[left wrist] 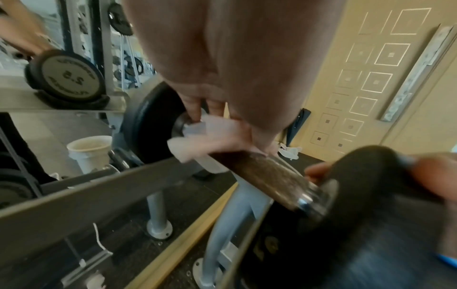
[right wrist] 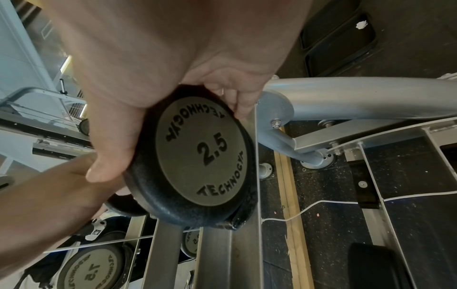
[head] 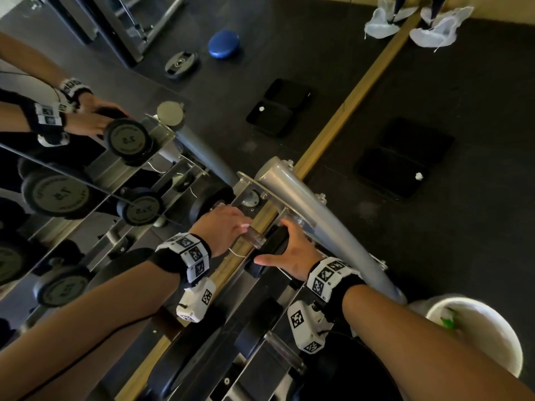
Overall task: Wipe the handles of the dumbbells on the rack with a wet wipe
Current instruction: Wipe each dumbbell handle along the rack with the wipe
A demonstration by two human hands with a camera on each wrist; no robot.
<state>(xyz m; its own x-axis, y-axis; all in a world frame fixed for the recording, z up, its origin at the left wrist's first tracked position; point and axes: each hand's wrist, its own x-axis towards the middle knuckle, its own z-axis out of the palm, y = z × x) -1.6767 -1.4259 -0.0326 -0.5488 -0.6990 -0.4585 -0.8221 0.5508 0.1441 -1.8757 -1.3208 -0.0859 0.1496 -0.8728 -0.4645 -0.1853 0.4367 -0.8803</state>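
Observation:
A small 2.5 dumbbell (head: pixel 269 241) lies at the end of the top shelf of the rack (head: pixel 304 195), against a wall mirror. My left hand (head: pixel 228 227) wraps a white wet wipe (left wrist: pixel 197 135) round the far part of its dark knurled handle (left wrist: pixel 267 179). My right hand (head: pixel 286 247) grips the near weight plate (right wrist: pixel 200 164), thumb on one side of the rim and fingers on the other. The far plate (left wrist: pixel 146 127) stands just beyond the wipe.
More dumbbells (head: pixel 254 337) lie on the lower shelves below my wrists. A white bucket (head: pixel 486 334) stands at the right by the rack's grey leg (head: pixel 324 215). Two black cases (head: pixel 405 160) lie on the dark floor. The mirror (head: pixel 86 140) doubles everything on the left.

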